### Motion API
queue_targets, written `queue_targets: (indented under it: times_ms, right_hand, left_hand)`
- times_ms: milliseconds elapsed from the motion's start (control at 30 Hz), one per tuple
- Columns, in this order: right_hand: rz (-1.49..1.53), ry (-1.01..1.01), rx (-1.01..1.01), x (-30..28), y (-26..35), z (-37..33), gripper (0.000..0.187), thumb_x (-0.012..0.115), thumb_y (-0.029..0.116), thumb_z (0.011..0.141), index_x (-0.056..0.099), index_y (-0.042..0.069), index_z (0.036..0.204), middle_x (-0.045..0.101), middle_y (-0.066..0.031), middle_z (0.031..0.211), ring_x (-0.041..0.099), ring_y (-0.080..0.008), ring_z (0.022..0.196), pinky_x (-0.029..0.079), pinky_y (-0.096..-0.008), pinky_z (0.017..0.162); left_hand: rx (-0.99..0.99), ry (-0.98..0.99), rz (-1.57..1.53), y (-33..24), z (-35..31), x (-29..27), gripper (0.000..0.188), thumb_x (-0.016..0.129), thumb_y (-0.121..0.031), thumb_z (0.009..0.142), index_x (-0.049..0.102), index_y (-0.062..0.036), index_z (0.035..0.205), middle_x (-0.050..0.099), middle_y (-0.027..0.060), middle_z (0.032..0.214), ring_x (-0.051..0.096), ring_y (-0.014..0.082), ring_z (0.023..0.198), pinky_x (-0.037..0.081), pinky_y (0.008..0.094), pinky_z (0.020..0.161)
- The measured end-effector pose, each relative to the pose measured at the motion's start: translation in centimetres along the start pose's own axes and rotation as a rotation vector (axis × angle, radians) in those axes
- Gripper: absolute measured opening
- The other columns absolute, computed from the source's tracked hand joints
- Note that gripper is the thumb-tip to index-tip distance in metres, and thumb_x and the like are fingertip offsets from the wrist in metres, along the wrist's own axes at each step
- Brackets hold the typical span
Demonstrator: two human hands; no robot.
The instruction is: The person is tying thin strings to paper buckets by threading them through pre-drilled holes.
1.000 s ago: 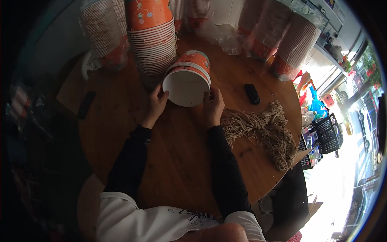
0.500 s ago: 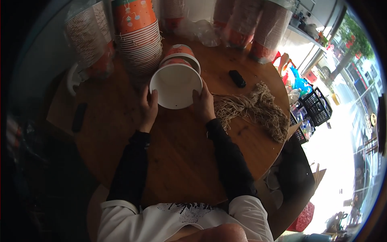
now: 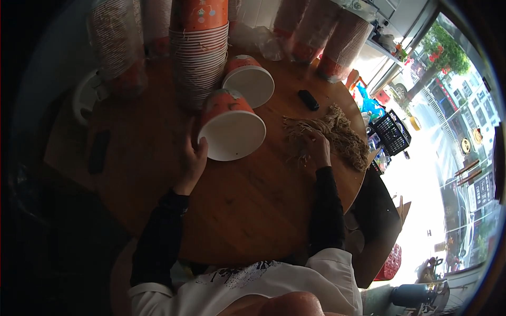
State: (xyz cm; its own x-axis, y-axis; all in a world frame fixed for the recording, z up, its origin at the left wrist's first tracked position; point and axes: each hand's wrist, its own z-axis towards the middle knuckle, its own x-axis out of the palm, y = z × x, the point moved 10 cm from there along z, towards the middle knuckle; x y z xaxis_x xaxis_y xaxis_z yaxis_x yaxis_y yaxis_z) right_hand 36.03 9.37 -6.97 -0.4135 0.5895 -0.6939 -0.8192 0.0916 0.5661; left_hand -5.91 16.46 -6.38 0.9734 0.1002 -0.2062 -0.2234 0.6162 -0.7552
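An orange paper bucket with a white inside point(image 3: 234, 136) lies tilted on the table, its mouth facing me. My left hand point(image 3: 194, 160) grips its left side, with the thumb at the rim and the fingers mostly hidden behind the wall. Just behind it rests a second paper bucket point(image 3: 250, 87), also mouth toward me. On the right, the fingers of my right hand point(image 3: 318, 150) are pinched at the near-left part of a bundle of tan twine point(image 3: 345, 137). Which strands lie between them is too small to make out.
A tall stack of nested paper buckets point(image 3: 199, 60) stands behind my left hand. More wrapped stacks point(image 3: 345, 45) line the back of the round wooden table point(image 3: 247, 210). A small black object point(image 3: 308, 100) lies beyond the twine. A black crate point(image 3: 391, 132) sits past the right edge.
My right hand has left the bucket's rim and moved right to the twine. The held bucket has come nearer and apart from the one behind. My left hand stays on it.
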Motion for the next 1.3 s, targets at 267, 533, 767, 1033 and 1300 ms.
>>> queue_targets:
  times_ms: [267, 533, 767, 1033, 1300]
  right_hand:
    - [-0.199, 0.036, -0.064, -1.7, 0.8, -0.1, 0.015, 0.066, 0.013, 0.083, 0.070, 0.003, 0.093, 0.069, -0.0153, 0.091, 0.067, -0.0283, 0.086, 0.052, -0.0377, 0.075]
    - [0.553, 0.759, -0.359, 0.3, 18.8, -9.1, 0.007, 0.070, 0.002, 0.083, 0.070, 0.001, 0.090, 0.067, -0.0050, 0.085, 0.063, -0.0112, 0.080, 0.050, -0.0262, 0.068]
    - [0.689, 0.669, -0.258, 1.7, 21.9, -9.2, 0.018, 0.064, -0.002, 0.086, 0.068, 0.000, 0.104, 0.065, -0.0057, 0.088, 0.063, -0.0118, 0.081, 0.050, -0.0250, 0.069]
    - [0.498, 0.626, -0.279, 2.7, 17.9, -9.5, 0.021, 0.066, 0.000, 0.084, 0.068, 0.003, 0.105, 0.066, -0.0106, 0.095, 0.066, -0.0152, 0.080, 0.052, -0.0276, 0.071]
    - [0.633, 0.680, -0.401, 3.1, 21.2, -12.7, 0.031, 0.062, 0.002, 0.087, 0.062, 0.002, 0.118, 0.063, -0.0195, 0.112, 0.066, -0.0362, 0.090, 0.054, -0.0383, 0.073]
  left_hand:
    - [0.168, 0.061, 0.174, -5.8, -1.6, 0.7, 0.069, 0.062, -0.016, 0.087, 0.030, 0.0011, 0.145, 0.033, 0.0237, 0.146, 0.034, 0.0370, 0.135, 0.032, 0.0466, 0.110]
    - [0.452, 0.187, 0.037, -13.3, -5.1, 1.6, 0.035, 0.055, -0.006, 0.091, 0.054, -0.0020, 0.125, 0.057, 0.0134, 0.122, 0.054, 0.0309, 0.113, 0.045, 0.0402, 0.094]
    - [-0.874, 0.518, -1.319, -7.9, -11.3, 9.4, 0.042, 0.042, -0.035, 0.103, 0.056, -0.0002, 0.123, 0.065, 0.0143, 0.114, 0.062, 0.0242, 0.105, 0.048, 0.0392, 0.093]
    - [-0.946, 0.621, -0.902, -5.1, -12.2, 9.9, 0.031, 0.050, -0.025, 0.101, 0.061, 0.0010, 0.114, 0.067, 0.0103, 0.099, 0.067, 0.0186, 0.088, 0.055, 0.0334, 0.079]
    - [-0.911, 0.583, -0.703, -4.3, -11.8, 9.4, 0.022, 0.054, -0.019, 0.100, 0.064, -0.0012, 0.106, 0.065, 0.0039, 0.085, 0.062, 0.0100, 0.073, 0.051, 0.0246, 0.065]
